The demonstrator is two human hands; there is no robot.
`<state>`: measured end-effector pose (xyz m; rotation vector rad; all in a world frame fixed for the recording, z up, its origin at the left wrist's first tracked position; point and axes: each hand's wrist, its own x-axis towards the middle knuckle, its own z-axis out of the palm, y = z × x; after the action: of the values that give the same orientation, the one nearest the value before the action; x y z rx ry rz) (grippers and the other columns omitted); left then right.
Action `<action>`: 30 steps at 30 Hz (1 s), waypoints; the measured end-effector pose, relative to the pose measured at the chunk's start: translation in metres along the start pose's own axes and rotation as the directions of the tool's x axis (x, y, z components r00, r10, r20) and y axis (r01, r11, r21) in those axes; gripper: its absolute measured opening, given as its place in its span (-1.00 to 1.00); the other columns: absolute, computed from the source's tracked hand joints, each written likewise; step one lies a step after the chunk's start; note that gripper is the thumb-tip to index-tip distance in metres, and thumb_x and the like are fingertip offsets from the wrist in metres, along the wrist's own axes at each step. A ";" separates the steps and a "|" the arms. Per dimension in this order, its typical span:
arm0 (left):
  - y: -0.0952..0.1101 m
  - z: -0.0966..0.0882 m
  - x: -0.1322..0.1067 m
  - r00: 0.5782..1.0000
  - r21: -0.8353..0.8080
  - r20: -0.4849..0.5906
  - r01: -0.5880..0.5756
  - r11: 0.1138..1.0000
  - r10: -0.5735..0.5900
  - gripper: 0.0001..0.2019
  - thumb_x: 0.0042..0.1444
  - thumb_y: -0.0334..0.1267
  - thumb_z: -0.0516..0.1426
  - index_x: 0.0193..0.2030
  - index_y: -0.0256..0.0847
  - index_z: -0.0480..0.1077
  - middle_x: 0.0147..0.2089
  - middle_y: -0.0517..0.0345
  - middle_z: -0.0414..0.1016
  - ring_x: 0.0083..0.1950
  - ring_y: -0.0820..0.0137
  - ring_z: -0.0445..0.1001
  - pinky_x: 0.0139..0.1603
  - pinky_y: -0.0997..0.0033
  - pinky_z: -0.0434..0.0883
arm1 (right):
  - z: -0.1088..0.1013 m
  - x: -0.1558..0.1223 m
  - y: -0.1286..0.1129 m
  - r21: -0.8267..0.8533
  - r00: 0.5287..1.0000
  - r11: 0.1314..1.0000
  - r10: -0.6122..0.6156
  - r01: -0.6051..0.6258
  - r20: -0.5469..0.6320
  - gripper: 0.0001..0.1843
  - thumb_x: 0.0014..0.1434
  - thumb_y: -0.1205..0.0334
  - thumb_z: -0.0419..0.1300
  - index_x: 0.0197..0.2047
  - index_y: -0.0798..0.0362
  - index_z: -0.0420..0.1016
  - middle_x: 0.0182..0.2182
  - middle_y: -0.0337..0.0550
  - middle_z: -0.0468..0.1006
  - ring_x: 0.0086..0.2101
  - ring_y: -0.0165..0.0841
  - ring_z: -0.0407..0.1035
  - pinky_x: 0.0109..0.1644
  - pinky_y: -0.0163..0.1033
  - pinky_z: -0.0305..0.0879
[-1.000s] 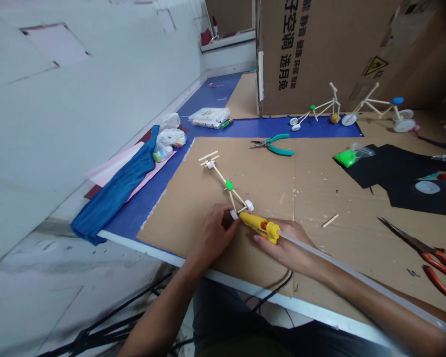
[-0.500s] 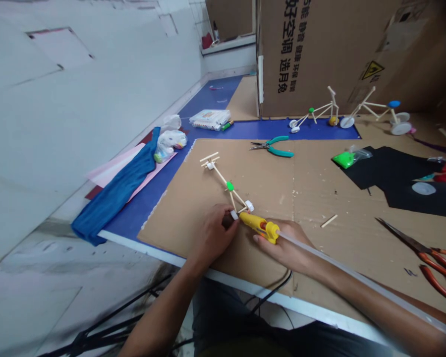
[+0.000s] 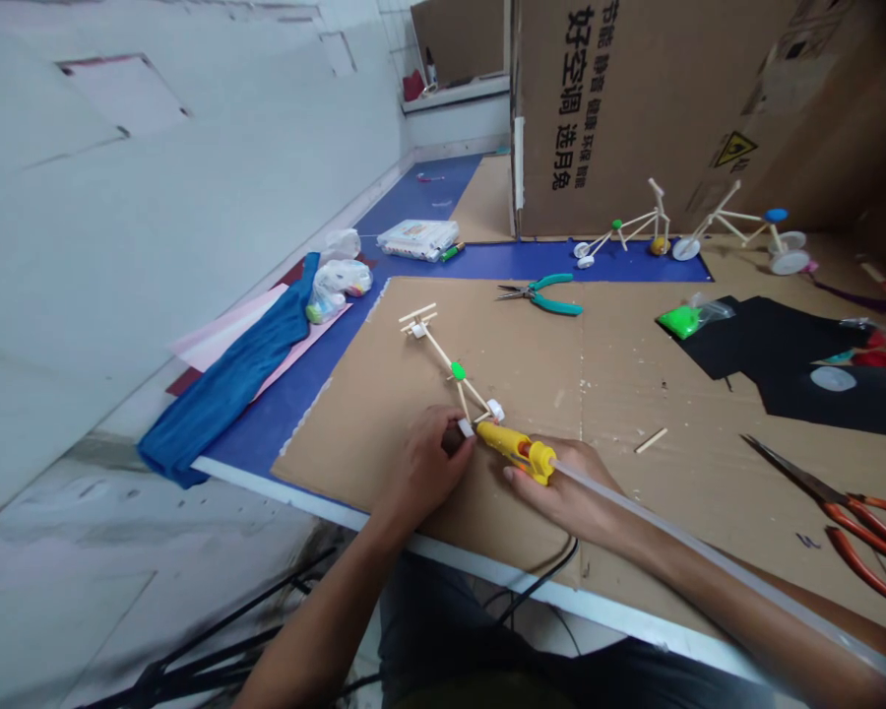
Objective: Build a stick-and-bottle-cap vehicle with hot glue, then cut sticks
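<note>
Fingers (image 3: 518, 479) seemingly around yellow glue gun (image 3: 503, 437)

1. A stick-built bicycle frame (image 3: 439, 353) is lying on the cardboard sheet (image 3: 369, 394) — pliers (image 3: 540, 298) are sitting behind it.
2. Scissors (image 3: 849, 532) are resting on the sheet's right side.
3. A folded cloth (image 3: 221, 384) is lying left of the sheet.
4. Two model bicycles (image 3: 724, 215) are standing farther back — just before a carton (image 3: 598, 118).

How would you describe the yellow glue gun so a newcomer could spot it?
Start at the big cardboard sheet, then go to its near edge, where two hands meet. The right hand holds a small yellow glue gun, nozzle beside the left hand. Only it has a long translucent glue stick trailing back along the forearm.
</note>
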<state>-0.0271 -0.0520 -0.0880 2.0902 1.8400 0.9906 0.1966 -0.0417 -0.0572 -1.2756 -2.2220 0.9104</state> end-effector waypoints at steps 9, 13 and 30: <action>0.004 0.000 0.003 0.999 0.002 -0.018 -0.036 0.999 0.036 -0.79 0.09 -0.38 0.19 -0.11 -0.14 0.38 -0.18 0.10 0.51 -0.11 0.29 0.50 -0.04 0.25 0.45 | 0.003 -0.001 0.004 -0.045 1.000 0.999 0.002 -0.002 -0.003 -0.72 0.25 0.00 0.09 -0.32 -0.01 0.48 -0.48 -0.26 0.53 -0.48 -0.38 0.39 -0.40 -0.31 0.13; 0.001 0.002 0.003 0.998 -0.007 -0.033 -0.058 0.998 0.058 -0.79 0.08 -0.38 0.19 -0.12 -0.15 0.38 -0.17 0.08 0.51 -0.12 0.28 0.50 -0.05 0.25 0.46 | 0.004 -0.002 0.003 -0.045 1.000 0.999 0.003 -0.004 -0.024 -0.68 0.26 -0.02 0.08 -0.35 0.01 0.47 -0.51 -0.25 0.51 -0.53 -0.40 0.33 -0.42 -0.30 0.09; 0.005 0.003 0.005 0.999 0.035 -0.010 -0.039 0.999 0.039 -0.81 0.11 -0.38 0.19 -0.13 -0.13 0.37 -0.14 0.08 0.53 -0.09 0.25 0.51 -0.05 0.24 0.43 | 0.011 -0.021 -0.002 -0.135 0.990 0.991 -0.023 0.004 -0.141 -0.73 0.27 0.02 0.10 -0.33 0.02 0.45 -0.46 -0.19 0.52 -0.45 -0.33 0.40 -0.36 -0.26 0.18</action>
<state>-0.0207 -0.0474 -0.0857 2.1525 1.8414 0.9871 0.1986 -0.0639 -0.0642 -1.3392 -2.2075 0.6524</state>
